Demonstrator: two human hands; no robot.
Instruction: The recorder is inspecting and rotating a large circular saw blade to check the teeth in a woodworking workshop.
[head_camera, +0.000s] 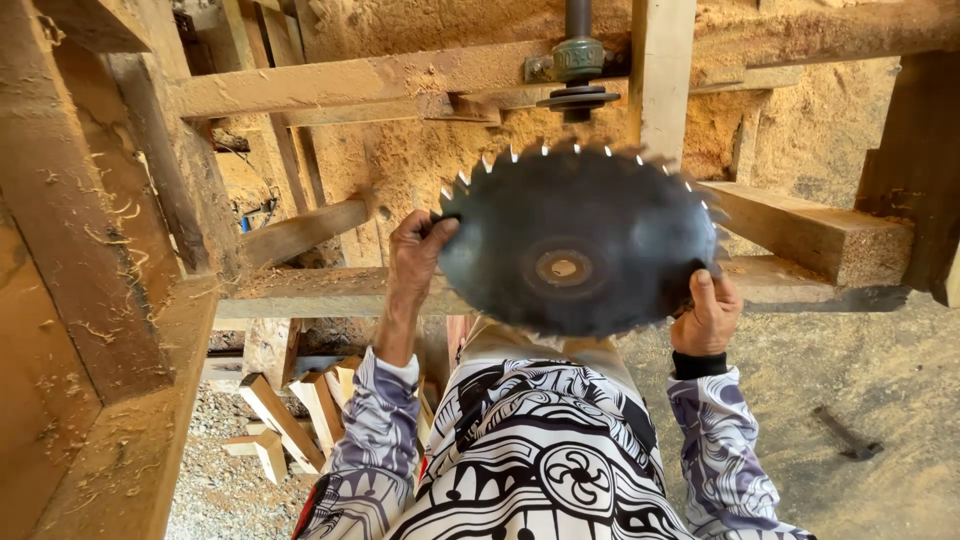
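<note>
Beneath a sawdust-caked timber frame (330, 85), a person in a black-and-white patterned shirt holds a large circular saw blade (580, 245) up at arm's length. The left hand (415, 255) grips the blade's left rim, thumb pressed over the near face and fingers curled behind the toothed edge. From that grip the dark disc stretches away to the right, its bright-tipped teeth fanning along the top edge. Its flat face is turned toward the camera, and its round centre hole (563, 268) sits roughly midway between the two grips. The right hand (708, 315) pinches the lower right rim, thumb laid up the face of the steel and fingers wrapped behind, so the blade lies up and to the left of this grip. The right grip sits lower than the left, leaving the disc carried on a slight slant.

Directly above the blade's upper edge, and clear of it, a dark vertical shaft (577, 20) with a green housing and a stack of round flanges (577, 98) hangs from a cross beam. The shaft's axis lines up nearly over the centre hole, a shade nearer the right grip than the left. Offcuts of wood (300, 410) lie on the ground below the left arm, and a dark tool (845, 435) rests on the sawdust floor beyond the right sleeve.
</note>
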